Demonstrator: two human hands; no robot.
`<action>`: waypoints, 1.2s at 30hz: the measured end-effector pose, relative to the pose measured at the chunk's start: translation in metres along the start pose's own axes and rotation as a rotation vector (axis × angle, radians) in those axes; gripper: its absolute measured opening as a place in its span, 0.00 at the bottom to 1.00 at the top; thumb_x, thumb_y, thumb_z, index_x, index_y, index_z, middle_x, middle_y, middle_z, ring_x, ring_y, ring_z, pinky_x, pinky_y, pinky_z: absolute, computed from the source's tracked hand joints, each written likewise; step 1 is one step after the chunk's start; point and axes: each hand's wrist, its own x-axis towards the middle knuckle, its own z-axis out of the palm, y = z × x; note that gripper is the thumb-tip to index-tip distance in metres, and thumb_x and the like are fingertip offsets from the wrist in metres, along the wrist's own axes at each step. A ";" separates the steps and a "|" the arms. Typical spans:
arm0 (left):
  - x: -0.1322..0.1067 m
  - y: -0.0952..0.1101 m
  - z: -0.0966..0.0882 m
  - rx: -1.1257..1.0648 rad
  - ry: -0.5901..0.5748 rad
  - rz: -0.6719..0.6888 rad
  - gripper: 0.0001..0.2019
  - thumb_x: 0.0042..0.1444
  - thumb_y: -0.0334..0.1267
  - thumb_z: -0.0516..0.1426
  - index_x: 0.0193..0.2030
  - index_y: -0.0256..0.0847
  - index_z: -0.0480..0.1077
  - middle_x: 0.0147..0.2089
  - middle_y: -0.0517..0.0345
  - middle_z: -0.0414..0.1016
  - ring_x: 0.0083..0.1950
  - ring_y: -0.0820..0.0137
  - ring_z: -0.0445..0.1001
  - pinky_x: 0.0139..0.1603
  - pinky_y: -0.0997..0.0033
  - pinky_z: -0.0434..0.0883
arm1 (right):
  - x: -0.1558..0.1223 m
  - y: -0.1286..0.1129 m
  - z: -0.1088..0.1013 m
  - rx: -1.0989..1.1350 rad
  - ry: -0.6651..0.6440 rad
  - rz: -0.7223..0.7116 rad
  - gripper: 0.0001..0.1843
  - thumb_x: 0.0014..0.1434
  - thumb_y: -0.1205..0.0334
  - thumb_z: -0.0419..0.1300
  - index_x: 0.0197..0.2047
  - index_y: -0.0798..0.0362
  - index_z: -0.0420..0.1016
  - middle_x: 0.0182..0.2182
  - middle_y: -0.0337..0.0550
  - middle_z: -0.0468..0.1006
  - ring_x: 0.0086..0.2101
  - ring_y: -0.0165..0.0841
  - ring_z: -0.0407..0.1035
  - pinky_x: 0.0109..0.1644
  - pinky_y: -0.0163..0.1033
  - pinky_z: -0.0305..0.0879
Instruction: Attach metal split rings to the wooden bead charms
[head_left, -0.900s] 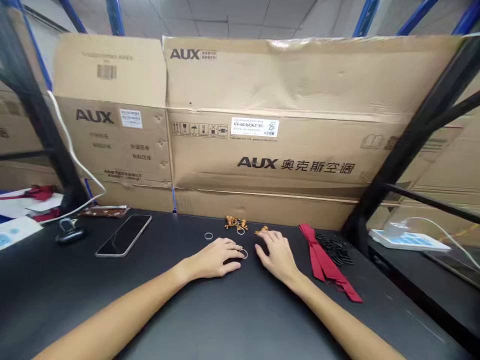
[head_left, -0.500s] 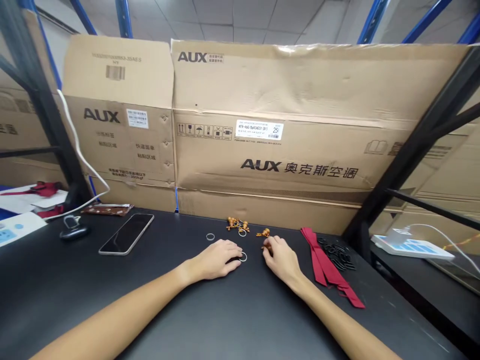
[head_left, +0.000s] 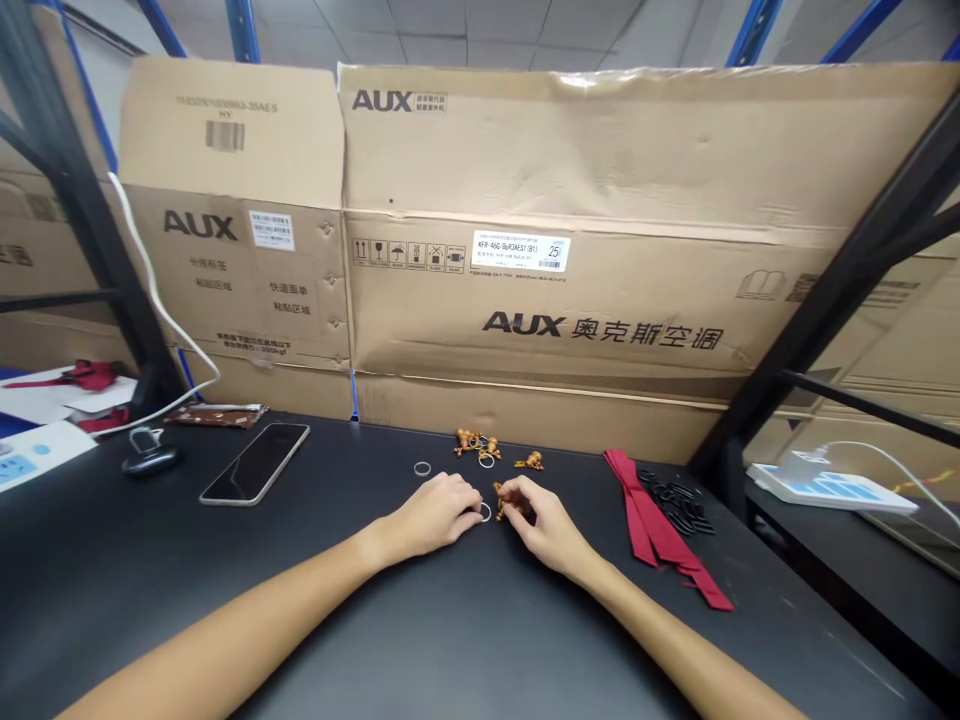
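Observation:
My left hand (head_left: 439, 516) rests on the black tabletop (head_left: 150, 590), its fingertips against a thin metal ring (head_left: 485, 512) lying flat. My right hand (head_left: 541, 522) pinches a small gold ornament (head_left: 504, 500) just to the right of that ring. Farther up the table sits a cluster of gold ornaments (head_left: 472, 442), with a second metal ring (head_left: 487, 460) against it. Another gold ornament (head_left: 529, 461) lies to its right, and a third metal ring (head_left: 422, 468) lies to its left.
A smartphone (head_left: 255, 463) lies left of my hands. To the right are a red ribbon (head_left: 651, 525) and a heap of black bands (head_left: 676, 503). Flattened AUX cardboard boxes (head_left: 570, 250) stand along the table's back edge, with black and blue shelving around them.
My right hand has moved left with the small gold ornament, closing toward my left hand and the ring. My left hand has stayed nearly still.

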 end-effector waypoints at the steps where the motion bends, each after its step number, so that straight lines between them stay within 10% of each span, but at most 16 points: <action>1: 0.000 0.000 0.000 -0.001 0.004 -0.004 0.07 0.62 0.39 0.54 0.38 0.41 0.71 0.37 0.57 0.75 0.42 0.66 0.73 0.45 0.68 0.64 | 0.000 0.001 0.000 -0.005 0.002 -0.002 0.04 0.59 0.64 0.51 0.38 0.51 0.66 0.32 0.41 0.73 0.30 0.31 0.67 0.36 0.37 0.66; 20: 0.003 0.018 0.008 0.298 -0.100 -0.023 0.04 0.59 0.27 0.50 0.38 0.36 0.66 0.43 0.47 0.70 0.45 0.60 0.68 0.43 0.63 0.63 | 0.001 0.005 0.003 -0.062 0.039 0.066 0.08 0.58 0.60 0.57 0.41 0.51 0.68 0.35 0.42 0.74 0.35 0.34 0.69 0.39 0.40 0.67; 36: 0.000 0.020 0.001 0.106 0.007 0.038 0.09 0.65 0.29 0.44 0.37 0.37 0.63 0.45 0.46 0.67 0.49 0.61 0.67 0.47 0.62 0.65 | 0.000 0.001 0.001 -0.228 -0.022 0.023 0.03 0.53 0.68 0.58 0.29 0.51 0.70 0.35 0.42 0.72 0.37 0.37 0.63 0.45 0.45 0.61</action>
